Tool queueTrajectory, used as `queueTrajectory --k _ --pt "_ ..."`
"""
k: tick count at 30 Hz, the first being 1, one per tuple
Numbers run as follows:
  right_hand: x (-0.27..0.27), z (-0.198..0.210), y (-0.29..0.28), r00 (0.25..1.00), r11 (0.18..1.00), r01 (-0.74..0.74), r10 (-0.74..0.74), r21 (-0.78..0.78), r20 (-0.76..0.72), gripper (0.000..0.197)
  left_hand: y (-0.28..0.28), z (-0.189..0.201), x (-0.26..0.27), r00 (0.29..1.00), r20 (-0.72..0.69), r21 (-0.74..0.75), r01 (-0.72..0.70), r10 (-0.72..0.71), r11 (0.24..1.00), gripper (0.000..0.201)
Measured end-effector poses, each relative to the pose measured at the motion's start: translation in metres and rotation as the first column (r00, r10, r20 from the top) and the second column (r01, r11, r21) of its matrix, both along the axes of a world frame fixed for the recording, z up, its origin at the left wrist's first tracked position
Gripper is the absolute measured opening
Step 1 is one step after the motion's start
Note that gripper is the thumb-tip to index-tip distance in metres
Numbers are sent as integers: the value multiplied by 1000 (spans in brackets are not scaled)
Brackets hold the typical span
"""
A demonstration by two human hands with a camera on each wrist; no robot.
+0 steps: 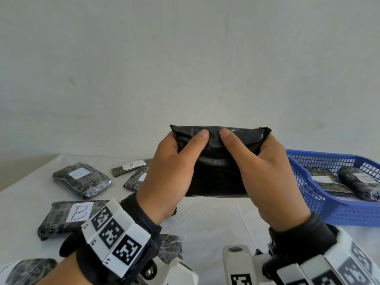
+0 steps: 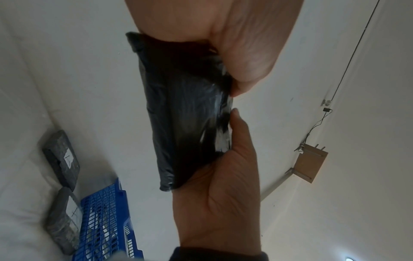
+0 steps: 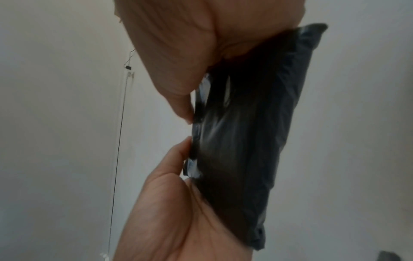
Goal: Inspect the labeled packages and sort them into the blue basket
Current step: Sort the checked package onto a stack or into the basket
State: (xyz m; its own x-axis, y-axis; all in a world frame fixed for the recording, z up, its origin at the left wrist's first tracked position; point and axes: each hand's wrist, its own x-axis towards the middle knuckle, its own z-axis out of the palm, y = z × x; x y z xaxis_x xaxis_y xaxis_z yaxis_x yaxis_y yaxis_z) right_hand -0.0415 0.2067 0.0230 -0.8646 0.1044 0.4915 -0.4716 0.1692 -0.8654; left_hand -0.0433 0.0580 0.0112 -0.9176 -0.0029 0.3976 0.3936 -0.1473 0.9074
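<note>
Head view shows both hands raised above the counter with one black package (image 1: 218, 161) held between them. The left hand (image 1: 170, 173) grips its left end and the right hand (image 1: 271, 175) its right end, each thumb pressed on the near face and the fingers curled round behind. No label shows on the side turned toward the person, so I judge the inspection is under way and the label (if this one has any) must be on the far face.

To do the step well, the package wants turning over slowly, top edge tipped toward the person, with one hand keeping a firm hold while the other regrips; the glossy wrap looks slippery and could slide out of a loose pinch. The thumbs should move to the ends so they do not cover the writing.

Toward the right edge of the counter sits the blue basket (image 1: 320, 200), which already holds two wrapped packages with white labels. Toward the left edge lie more packages, one marked with a large B (image 1: 79, 212) near the front and another, smaller B label (image 1: 131, 165) farther back. Once the letter is read, the basket is a short reach to the right.
</note>
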Motion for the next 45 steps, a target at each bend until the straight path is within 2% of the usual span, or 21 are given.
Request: queueTrajectory --k 5,7,9,12,15,18,22,26,29,34,37,41,45 --pt "0 1 4 999 999 42 -42 -6 -30 34 -1 -1 -2 1000 8 36 3 -4 999 37" --pt "0 3 5 1000 997 18 -17 -70 14 26 -2 -1 -4 999 -9 41 -44 44 998 30" --pt "-1 4 9 999 998 24 -23 -54 35 20 -5 0 -6 999 20 42 -38 38 998 30" --pt "-2 4 11 998 998 11 -8 -60 65 20 -9 1 -7 996 87 -5 1 -1 1000 37" --pt "-2 4 12 994 989 -45 58 -138 94 23 -12 3 -10 997 79 -14 -22 24 1000 34" --pt "-4 4 14 998 992 -27 33 -126 46 22 -16 7 -9 995 96 -49 -9 14 999 36" --pt "-1 6 12 995 978 -71 83 -195 54 20 -16 8 -7 998 56 -103 -11 16 995 31" --pt "-3 4 13 1000 994 23 -23 -110 -3 14 -17 8 -7 994 106 -173 50 -32 984 42" --pt "-1 5 12 1000 988 8 -6 -152 17 11 -16 6 -8 997 78 -183 12 2 983 27" --pt "-3 3 11 996 991 78 -82 -113 -33 8 -13 5 -5 996 89 -200 43 -25 979 23" --pt "-3 4 11 997 990 73 -76 -120 -17 11 -11 5 -4 999 49 -224 19 -8 974 21" --pt "-2 2 9 986 988 156 -155 4 -66 14 -6 1 -4 999 44 -204 -11 20 979 29" --pt "1 2 4 984 987 161 -159 19 -87 31 -2 0 -1 999 3 -193 -43 44 980 25"
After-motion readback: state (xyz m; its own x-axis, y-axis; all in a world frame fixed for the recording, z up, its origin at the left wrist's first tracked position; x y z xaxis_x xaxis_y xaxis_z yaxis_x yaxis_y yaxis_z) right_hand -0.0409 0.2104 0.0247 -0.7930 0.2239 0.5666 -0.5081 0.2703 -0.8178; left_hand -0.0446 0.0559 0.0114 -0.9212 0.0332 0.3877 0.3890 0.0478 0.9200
